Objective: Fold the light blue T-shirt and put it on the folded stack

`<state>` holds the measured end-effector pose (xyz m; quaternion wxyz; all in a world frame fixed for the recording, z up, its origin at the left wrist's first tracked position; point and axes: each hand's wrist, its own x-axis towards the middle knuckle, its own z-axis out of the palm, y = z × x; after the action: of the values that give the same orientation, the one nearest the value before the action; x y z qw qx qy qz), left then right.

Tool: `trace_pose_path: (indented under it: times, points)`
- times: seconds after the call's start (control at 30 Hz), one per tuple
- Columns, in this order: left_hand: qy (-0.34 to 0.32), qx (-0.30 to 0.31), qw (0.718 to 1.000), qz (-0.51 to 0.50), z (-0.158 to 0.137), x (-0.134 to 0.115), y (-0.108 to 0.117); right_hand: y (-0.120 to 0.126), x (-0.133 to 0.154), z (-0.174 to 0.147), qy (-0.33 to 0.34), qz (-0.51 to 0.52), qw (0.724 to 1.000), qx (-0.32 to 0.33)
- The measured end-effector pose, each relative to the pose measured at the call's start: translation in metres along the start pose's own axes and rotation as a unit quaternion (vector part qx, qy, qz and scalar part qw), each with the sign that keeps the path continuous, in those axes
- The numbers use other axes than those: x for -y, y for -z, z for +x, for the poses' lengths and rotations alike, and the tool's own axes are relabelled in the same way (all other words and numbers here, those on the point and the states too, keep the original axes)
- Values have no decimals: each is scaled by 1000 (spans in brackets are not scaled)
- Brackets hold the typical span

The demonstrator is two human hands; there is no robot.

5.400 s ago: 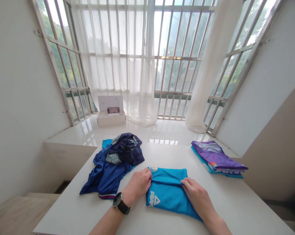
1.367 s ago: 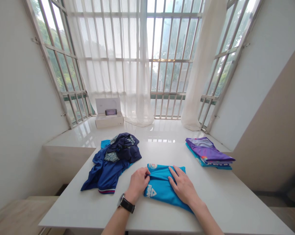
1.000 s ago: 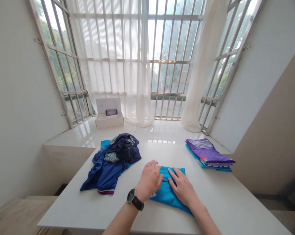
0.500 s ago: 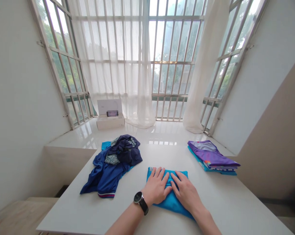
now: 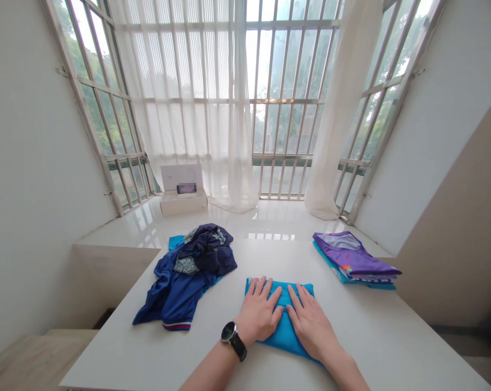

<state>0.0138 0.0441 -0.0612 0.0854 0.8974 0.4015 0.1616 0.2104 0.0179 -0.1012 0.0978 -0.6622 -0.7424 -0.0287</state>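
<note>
A bright blue folded garment (image 5: 285,329) lies on the white table (image 5: 212,358) near its front edge. My left hand (image 5: 260,310), with a black watch at the wrist, rests flat on the left part of the cloth, fingers spread. On its right part lies my right hand (image 5: 310,320), also flat with the fingers apart. Both palms press on the fabric, and neither hand grips it. The hands cover much of the garment, whose upper edge and middle show between them.
Crumpled dark blue clothes (image 5: 188,277) are heaped on the table's left. A stack of folded clothes (image 5: 359,260), purple on top, sits at the right. Behind, a white box (image 5: 184,202) with a phone (image 5: 187,188) stands on the sill by the curtain (image 5: 229,136).
My right hand's fingers have shifted slightly and straightened on the cloth. My left hand has hardly moved. The garment stays in place.
</note>
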Motion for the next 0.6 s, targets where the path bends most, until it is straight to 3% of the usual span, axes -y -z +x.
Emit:
trace_pose_path:
  times: [0.27,0.43,0.6]
  points:
    - [30,-6,999,8,-7,2,0,-3,3,-3,-41,7,999,-17]
    - [27,2,1000,10,-6,3,-4,10,8,-3,-49,12,999,-14]
    - [22,-4,1000,9,-6,2,-4,28,18,3,3,15,1000,5]
